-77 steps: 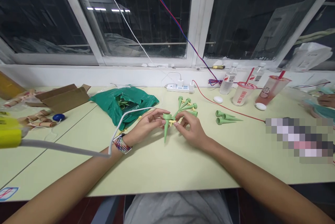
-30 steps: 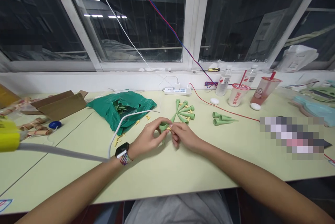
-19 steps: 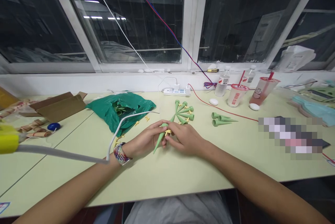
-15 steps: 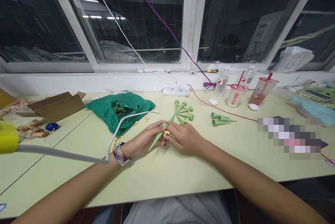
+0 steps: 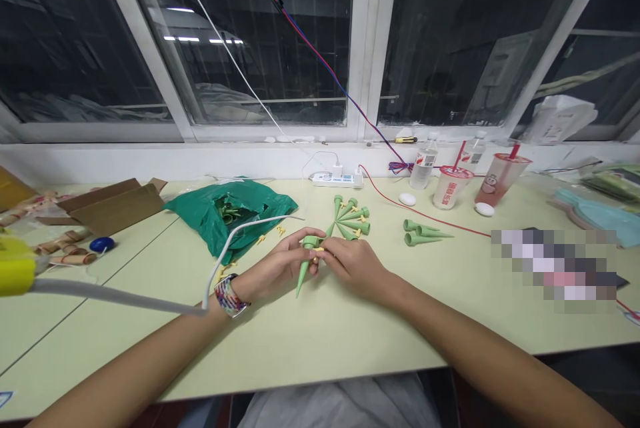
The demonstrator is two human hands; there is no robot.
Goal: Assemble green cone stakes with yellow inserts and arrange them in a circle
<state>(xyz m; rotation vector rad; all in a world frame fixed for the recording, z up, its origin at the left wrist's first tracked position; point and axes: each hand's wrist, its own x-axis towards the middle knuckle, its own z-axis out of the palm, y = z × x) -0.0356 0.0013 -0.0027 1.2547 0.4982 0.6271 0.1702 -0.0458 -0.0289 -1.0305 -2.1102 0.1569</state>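
Left hand point(image 5: 277, 268): clamped on green spike point(image 5: 303, 275). Right hand point(image 5: 355, 269): pinching yellow fitting point(image 5: 318, 250). Fanned spikes point(image 5: 349, 218) lie farther; loose fittings point(image 5: 261, 239) left.

And look at this: a chunky multicoloured beaded band point(image 5: 229, 295) around the left wrist, the brightest thing on this person! Bare forearms point(image 5: 150, 365) on show, bare left hand point(image 5: 277, 269) and right hand point(image 5: 356, 269) too. Down low, a pale grey garment point(image 5: 340, 408) in soft folds over the lap. A grey cable point(image 5: 115, 298) and white cable point(image 5: 235, 235) meet right beside that wrist; attached or not, can't tell!
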